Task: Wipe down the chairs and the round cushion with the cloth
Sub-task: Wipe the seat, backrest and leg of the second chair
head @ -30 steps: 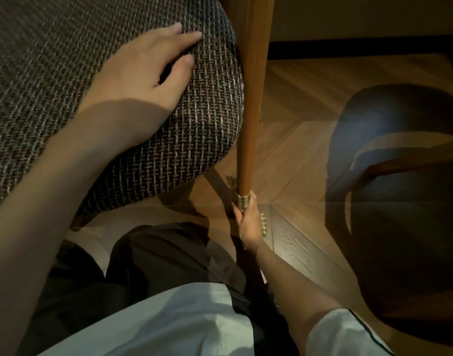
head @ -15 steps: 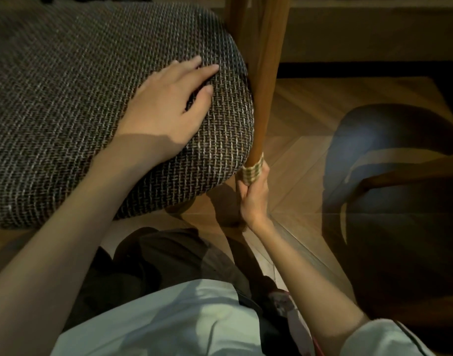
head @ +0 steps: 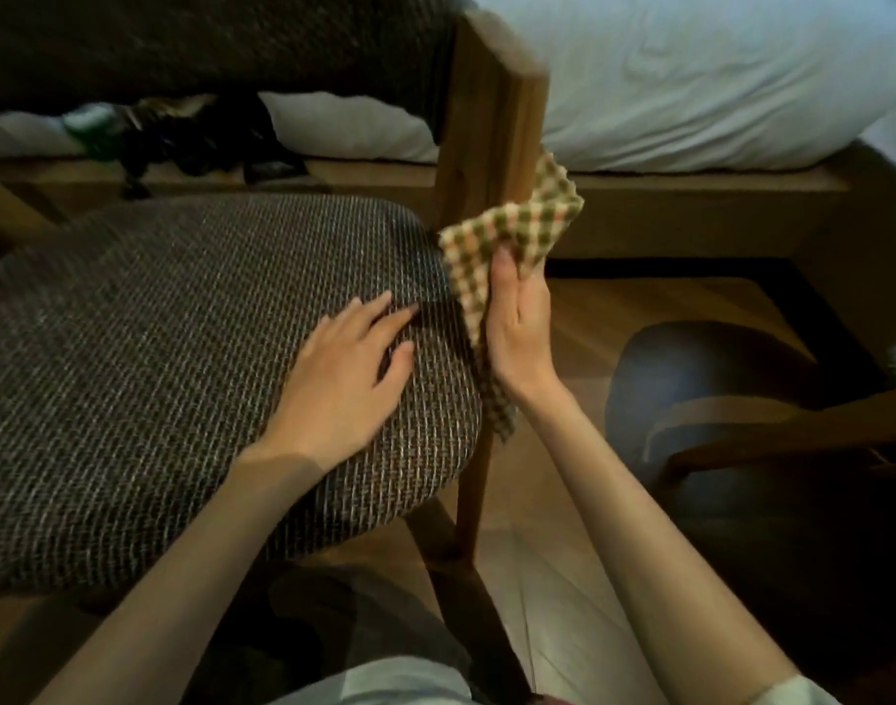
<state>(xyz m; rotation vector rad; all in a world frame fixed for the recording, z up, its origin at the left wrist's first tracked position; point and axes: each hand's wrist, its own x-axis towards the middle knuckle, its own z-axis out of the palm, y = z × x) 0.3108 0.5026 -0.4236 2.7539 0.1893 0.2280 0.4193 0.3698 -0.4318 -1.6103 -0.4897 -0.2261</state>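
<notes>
The right hand (head: 519,328) has its grip closed on the checked cloth (head: 512,231), thumb pinching it up against the chair's wooden back post (head: 491,145), just above the right rear corner of the woven seat (head: 181,374). A loose tail of cloth hangs below the wrist along the seat's edge. The left hand (head: 354,368) lies flat on the seat near that corner, fingers relaxed, holding nothing.

The cloth is bunched, so probably only a small patch meets the wood and a stroke could miss whole faces of the post. The hanging tail might also snag between seat and post.

The fingers behind the cloth and the post's far side are hidden, and its top is blurred. The second chair (head: 771,424) at the right sits in shadow, cut off by the edge; whether its dark seat is the round cushion cannot be told.
</notes>
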